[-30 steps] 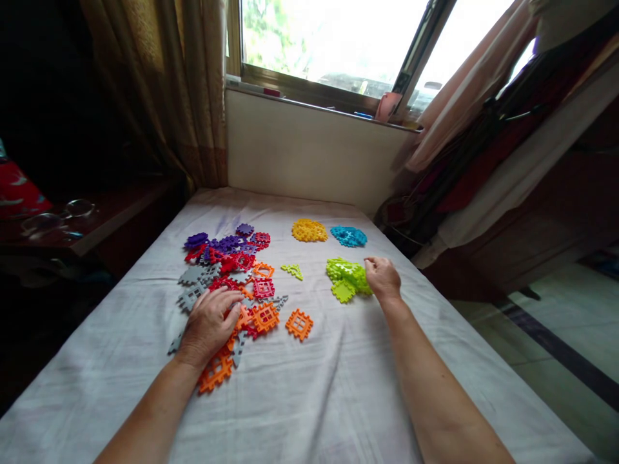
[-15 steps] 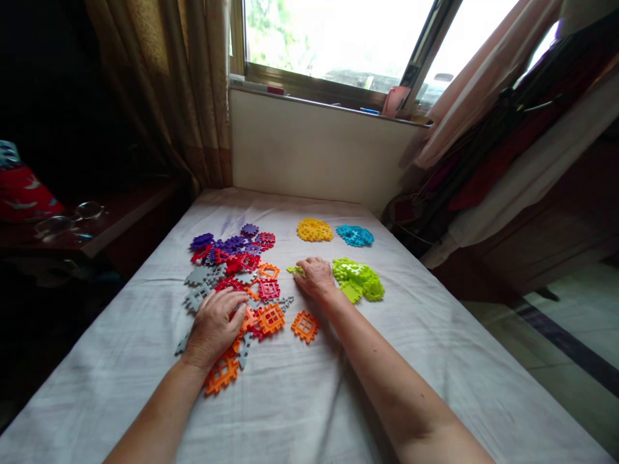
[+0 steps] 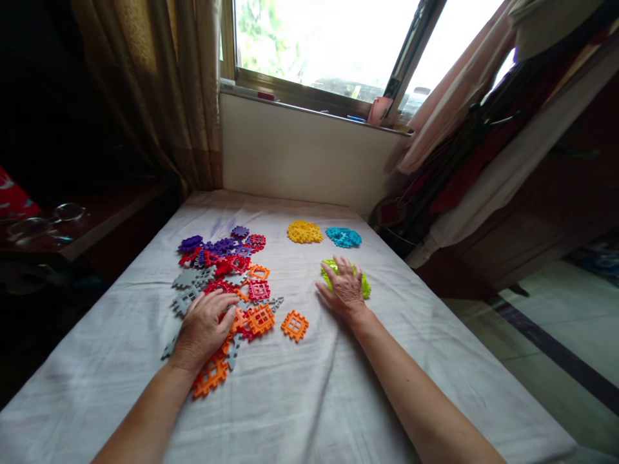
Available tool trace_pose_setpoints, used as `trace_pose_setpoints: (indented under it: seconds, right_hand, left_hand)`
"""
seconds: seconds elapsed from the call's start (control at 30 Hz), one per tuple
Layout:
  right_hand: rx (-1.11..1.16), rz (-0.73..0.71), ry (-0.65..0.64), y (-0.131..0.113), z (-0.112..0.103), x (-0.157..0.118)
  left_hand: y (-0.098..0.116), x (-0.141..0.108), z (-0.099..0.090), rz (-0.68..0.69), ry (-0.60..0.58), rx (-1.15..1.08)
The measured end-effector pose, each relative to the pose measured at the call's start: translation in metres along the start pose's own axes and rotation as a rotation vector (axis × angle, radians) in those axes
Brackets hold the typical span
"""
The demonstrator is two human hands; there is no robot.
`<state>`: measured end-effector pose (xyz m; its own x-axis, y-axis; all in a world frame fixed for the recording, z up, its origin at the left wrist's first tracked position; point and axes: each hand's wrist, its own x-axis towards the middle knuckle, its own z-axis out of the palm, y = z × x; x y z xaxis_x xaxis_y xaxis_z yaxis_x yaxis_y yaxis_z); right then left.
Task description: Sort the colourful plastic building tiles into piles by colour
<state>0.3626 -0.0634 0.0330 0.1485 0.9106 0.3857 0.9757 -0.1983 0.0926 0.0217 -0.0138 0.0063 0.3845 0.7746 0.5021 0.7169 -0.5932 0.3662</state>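
My right hand [image 3: 345, 288] lies over the pile of lime-green interlocking plastic pieces [image 3: 366, 284], fingers spread, hiding much of it. My left hand [image 3: 206, 325] rests with fingers stretched out on a mixed heap of pieces. Around it are grey pieces [image 3: 185, 300], red pieces [image 3: 238, 263] and orange square pieces [image 3: 261, 319]. Purple pieces [image 3: 223, 246] lie at the heap's far end. A single orange square piece [image 3: 294, 325] sits apart, between the heap and my right hand. What lies under my left palm is hidden.
Behind the green pile are a yellow pile [image 3: 304, 232] and a blue pile [image 3: 343, 237]. A pale sheet [image 3: 271, 412] covers the surface. Glasses [image 3: 69, 212] lie on a dark side table at left. Clothes [image 3: 464, 212] hang at right, below the window [image 3: 319, 45].
My right hand has moved right, carrying a small lime-green piece from beside the heap to the green pile, and its fingers have spread. My left hand stays on the heap. The view has shifted slightly.
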Motion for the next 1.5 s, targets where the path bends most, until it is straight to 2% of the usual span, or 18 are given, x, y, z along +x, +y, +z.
trace_pose_setpoints:
  seconds: [0.1, 0.27, 0.8, 0.97, 1.07, 1.17, 1.23, 1.4, 1.5]
  right_hand:
    - [0.011, -0.090, -0.091, -0.007, 0.004, 0.011]
    - [0.020, -0.027, -0.197, 0.001, 0.003, 0.028]
    - [-0.035, 0.163, -0.140, 0.087, 0.034, 0.045]
    - [-0.058, 0.208, -0.094, 0.100, 0.042, 0.047]
    - [-0.067, 0.156, -0.028, 0.088, 0.038, 0.045]
    - [0.023, 0.055, -0.009, 0.056, 0.027, 0.036]
    - [0.155, -0.060, -0.063, 0.027, 0.017, 0.024]
    - [0.504, -0.499, -0.276, -0.040, -0.010, -0.024]
    - [0.531, -0.582, -0.328, -0.069, -0.017, -0.041]
  left_hand:
    - [-0.001, 0.000, 0.000, 0.010, -0.007, 0.002]
    - [-0.005, 0.000, 0.000, 0.005, -0.013, 0.006]
    - [-0.006, -0.001, -0.002, 0.010, -0.022, 0.032]
    - [-0.004, 0.000, -0.002, 0.000, -0.034, 0.008]
    - [-0.004, 0.000, -0.002, -0.017, -0.026, -0.005]
    - [-0.004, 0.001, -0.002, -0.018, -0.017, -0.036]
    - [-0.003, 0.001, -0.003, -0.025, -0.011, -0.080]
    - [0.003, 0.004, -0.013, -0.128, 0.045, -0.206]
    - [0.006, 0.006, -0.018, -0.176, 0.054, -0.295]
